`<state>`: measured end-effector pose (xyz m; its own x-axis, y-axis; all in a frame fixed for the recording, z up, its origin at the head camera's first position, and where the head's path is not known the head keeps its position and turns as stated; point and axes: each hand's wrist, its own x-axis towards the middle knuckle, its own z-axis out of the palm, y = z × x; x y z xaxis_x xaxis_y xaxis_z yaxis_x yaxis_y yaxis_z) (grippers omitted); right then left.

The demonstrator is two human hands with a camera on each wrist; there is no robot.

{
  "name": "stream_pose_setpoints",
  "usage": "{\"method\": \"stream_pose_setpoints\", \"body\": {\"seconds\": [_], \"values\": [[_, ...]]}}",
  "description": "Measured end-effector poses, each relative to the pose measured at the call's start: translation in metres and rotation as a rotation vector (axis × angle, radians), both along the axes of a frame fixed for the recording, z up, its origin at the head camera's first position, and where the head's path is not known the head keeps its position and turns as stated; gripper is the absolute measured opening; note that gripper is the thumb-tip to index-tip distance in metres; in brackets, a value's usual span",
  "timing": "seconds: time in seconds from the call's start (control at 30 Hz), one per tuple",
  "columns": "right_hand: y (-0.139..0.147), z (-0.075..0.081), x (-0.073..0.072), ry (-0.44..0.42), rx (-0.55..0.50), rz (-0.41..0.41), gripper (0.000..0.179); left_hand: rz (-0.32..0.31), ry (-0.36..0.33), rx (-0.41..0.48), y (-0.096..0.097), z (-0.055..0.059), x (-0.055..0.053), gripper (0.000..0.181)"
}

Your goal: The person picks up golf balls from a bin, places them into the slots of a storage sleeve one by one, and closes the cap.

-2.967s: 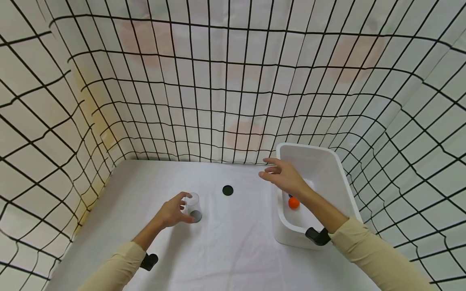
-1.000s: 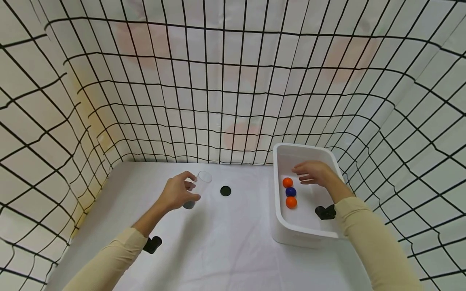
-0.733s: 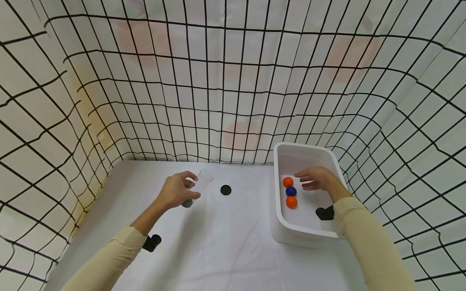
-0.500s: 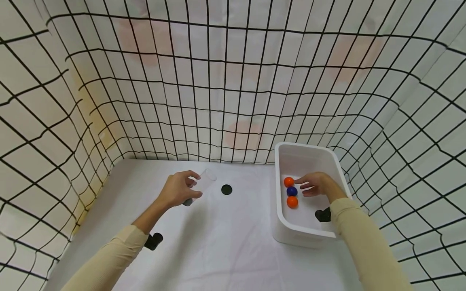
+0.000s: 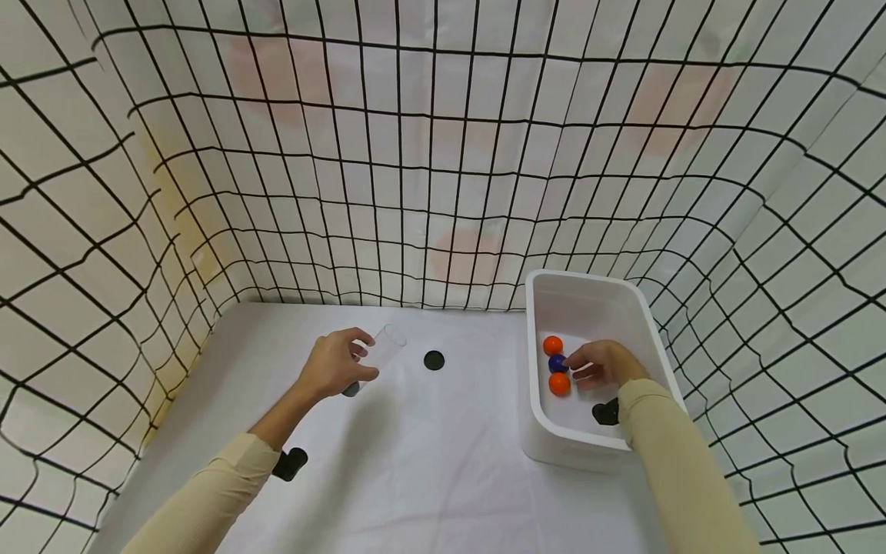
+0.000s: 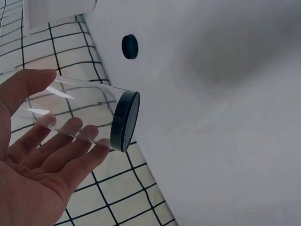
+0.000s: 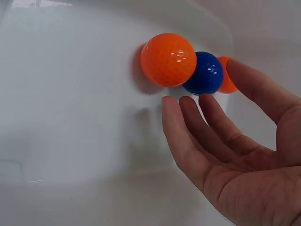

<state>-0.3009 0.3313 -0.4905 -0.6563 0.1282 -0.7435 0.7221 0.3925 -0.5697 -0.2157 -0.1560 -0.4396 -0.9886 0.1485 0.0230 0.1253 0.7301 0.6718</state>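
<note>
At the right of the white tabletop (image 5: pixel 443 469), down inside the white plastic bin (image 5: pixel 574 455), the person's right grip (image 5: pixel 602 363) hangs with thumb and fingers apart, holding nothing. Its fingertips reach the glossy blue dimpled ball (image 5: pixel 557 364), lined up between the far orange dimpled ball (image 5: pixel 552 345) and the near orange dimpled ball (image 5: pixel 559 384); from here I can't tell whether skin meets ball. That tight row worries me: with so little room either side, a fingertip could catch an orange neighbour along with the blue, or a nudge could set all 3 rolling over the smooth bin floor. The round, shiny surface might also squirt out of a hurried pinch. The black wrist mount (image 5: pixel 607 413) sits low by the near rim and could knock it on the way out.

Over on the left, the left grip (image 5: pixel 335 365) is clamped lightly, thumb against fingers, on a clear plastic cylinder (image 5: pixel 381 352) with a dark base (image 6: pixel 125 121). It is lifted off the tabletop, tilted with its rim to the far right. A slick wall and so slight a hold could let it twist or drop, perhaps against the flat black disc (image 5: pixel 434 360) just to its right.
</note>
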Motion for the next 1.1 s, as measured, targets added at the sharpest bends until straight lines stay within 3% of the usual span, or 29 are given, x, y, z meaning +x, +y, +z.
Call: {"method": "stream_pose_setpoints", "body": {"seconds": [0.2,0.4,1.1], "values": [[-0.003,-0.007,0.006,0.030,-0.014,-0.028,0.051,-0.008,-0.001,0.002,-0.001,-0.002,0.001,0.040],[0.001,-0.016,0.007,-0.004,-0.042,-0.087,0.059,-0.009,-0.003,0.003,0.001,-0.004,0.000,0.041],[-0.001,-0.029,0.006,-0.059,-0.125,-0.108,0.058,0.006,-0.001,-0.016,-0.002,-0.003,0.001,0.039]]}}
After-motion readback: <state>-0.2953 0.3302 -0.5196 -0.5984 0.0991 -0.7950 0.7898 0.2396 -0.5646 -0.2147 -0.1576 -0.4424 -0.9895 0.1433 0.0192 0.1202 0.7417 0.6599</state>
